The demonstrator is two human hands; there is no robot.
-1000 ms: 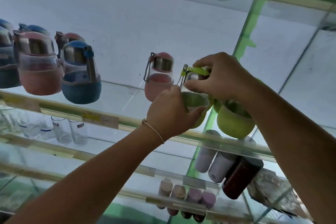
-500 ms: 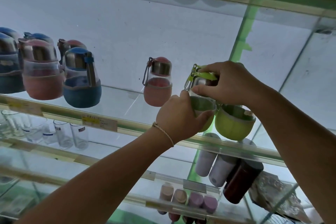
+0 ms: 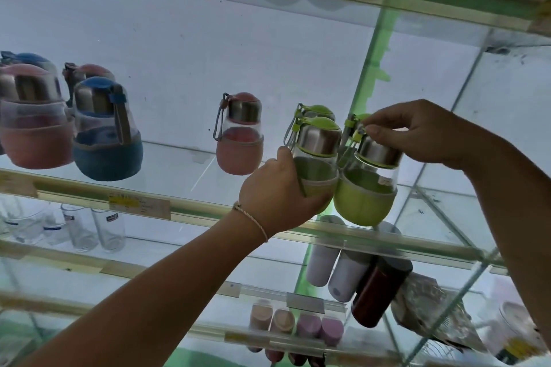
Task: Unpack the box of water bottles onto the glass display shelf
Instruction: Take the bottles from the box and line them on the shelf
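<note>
At the left end of the glass display shelf point(image 3: 202, 213) stand two pink-sleeved bottles point(image 3: 32, 140) and two blue-sleeved bottles point(image 3: 107, 155), bulb-shaped with steel caps. A lone pink bottle point(image 3: 240, 152) stands mid-shelf. By the front edge, the left hand point(image 3: 277, 191) wraps a green-sleeved bottle point(image 3: 317, 158). The right hand point(image 3: 417, 131) pinches the strap of a second green bottle point(image 3: 366, 199). A third green bottle point(image 3: 320, 110) stands behind, perhaps a fourth.

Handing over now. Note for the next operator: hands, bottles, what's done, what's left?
Left hand grips the left green bottle by its sleeve. Right hand pinches the strap at the top of the right green bottle, standing on the glass shelf. Done: a rear green bottle and a pink bottle shelved. Left: settle and release both; box out of view, remaining count unknown.
</note>
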